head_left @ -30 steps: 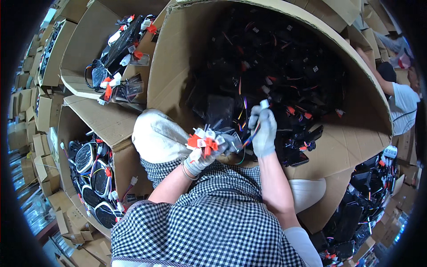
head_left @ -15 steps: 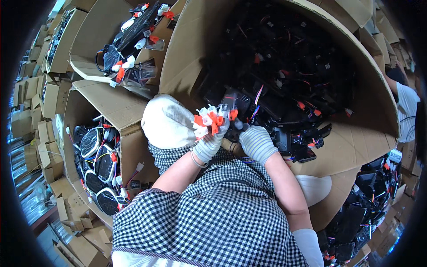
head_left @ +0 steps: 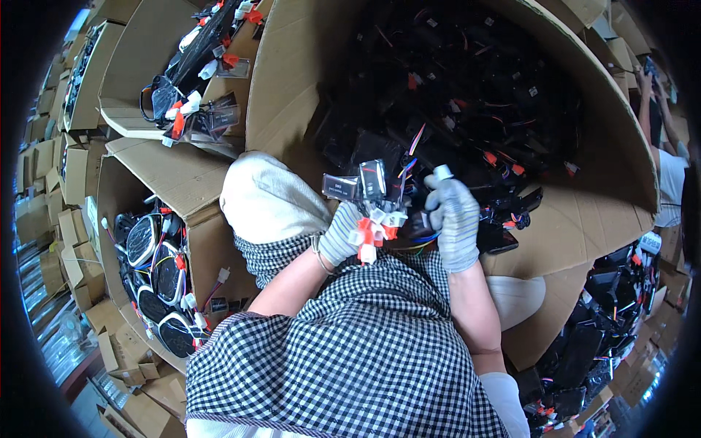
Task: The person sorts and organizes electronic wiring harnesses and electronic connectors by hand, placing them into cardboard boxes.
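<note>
Leftmost: an open carton stands well left of the left hand, lower edge below finger level. Inside it lie dark devices with white rims, wires and connectors among them. Farther up, above and left of the same fingers, a second carton bears black wrapped units with red and white connectors. A knee in pale cloth lies just left of the left fingers.

Left hand: striped pale glove, bracelet at the wrist. Fingers clamped on a bunch of small modules, dark and clear-wrapped. The modules fan out above and to either side of the fingertips; their red and white connectors crowd together just right of the fingers. Below both hands, a black-and-white checked apron.

Between the two hands: coloured wires, blue strands clearest, passing just left of the right hand. Right hand: similar glove, raised, fingers curled; a white connector is pinched at their tips, pointing up. Exact contact under it is hidden.

Beyond both sets of fingers opens a large carton, shadowed, holding a dark heap of devices; single shapes are hard to tell. Right of the right fingers: loose black modules. Farther right and lower, another heap of black parts. At far right, well apart from the fingers, a co-worker in a white top.
</note>
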The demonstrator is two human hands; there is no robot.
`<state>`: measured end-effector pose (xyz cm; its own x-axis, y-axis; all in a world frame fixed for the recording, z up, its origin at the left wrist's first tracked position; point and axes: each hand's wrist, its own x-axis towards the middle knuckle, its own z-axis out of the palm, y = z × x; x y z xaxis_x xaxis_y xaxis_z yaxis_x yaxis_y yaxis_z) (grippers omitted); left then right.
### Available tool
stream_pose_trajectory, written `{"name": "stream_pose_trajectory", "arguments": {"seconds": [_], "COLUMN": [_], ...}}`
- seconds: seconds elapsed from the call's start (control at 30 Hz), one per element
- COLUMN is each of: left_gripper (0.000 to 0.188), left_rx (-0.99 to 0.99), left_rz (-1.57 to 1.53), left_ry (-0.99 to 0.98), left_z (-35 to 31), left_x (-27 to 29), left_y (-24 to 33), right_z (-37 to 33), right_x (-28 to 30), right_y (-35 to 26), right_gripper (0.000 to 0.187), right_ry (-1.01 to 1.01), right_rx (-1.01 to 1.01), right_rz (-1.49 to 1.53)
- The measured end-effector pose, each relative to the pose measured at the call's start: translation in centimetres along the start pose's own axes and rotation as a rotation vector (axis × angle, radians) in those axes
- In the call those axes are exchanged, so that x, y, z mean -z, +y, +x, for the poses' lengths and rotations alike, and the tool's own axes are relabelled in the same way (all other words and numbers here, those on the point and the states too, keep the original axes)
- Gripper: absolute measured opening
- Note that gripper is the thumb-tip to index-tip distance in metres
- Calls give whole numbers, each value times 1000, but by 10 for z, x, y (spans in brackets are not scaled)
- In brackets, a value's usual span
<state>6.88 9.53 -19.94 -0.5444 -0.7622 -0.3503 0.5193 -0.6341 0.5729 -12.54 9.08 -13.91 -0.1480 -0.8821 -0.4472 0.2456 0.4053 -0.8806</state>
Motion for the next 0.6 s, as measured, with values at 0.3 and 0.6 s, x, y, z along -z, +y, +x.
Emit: {"name": "stream_pose_trajectory", "arguments": {"seconds": [0.3, 0.6], "left_gripper": [30, 44], "left_rx": [-258, 267], "left_rz": [-240, -925], "left_ry": [-173, 10], "left_z": [-4, -7], "left_x": [-3, 0], "left_y": [-1, 7], "right_z": [-22, -23], "right_x": [-1, -2], "right_y": [-14, 8], "right_gripper": [40, 38], "right_ry": [-228, -222], "right_rx": [-236, -479], "right_rz": [-87, 289]}}
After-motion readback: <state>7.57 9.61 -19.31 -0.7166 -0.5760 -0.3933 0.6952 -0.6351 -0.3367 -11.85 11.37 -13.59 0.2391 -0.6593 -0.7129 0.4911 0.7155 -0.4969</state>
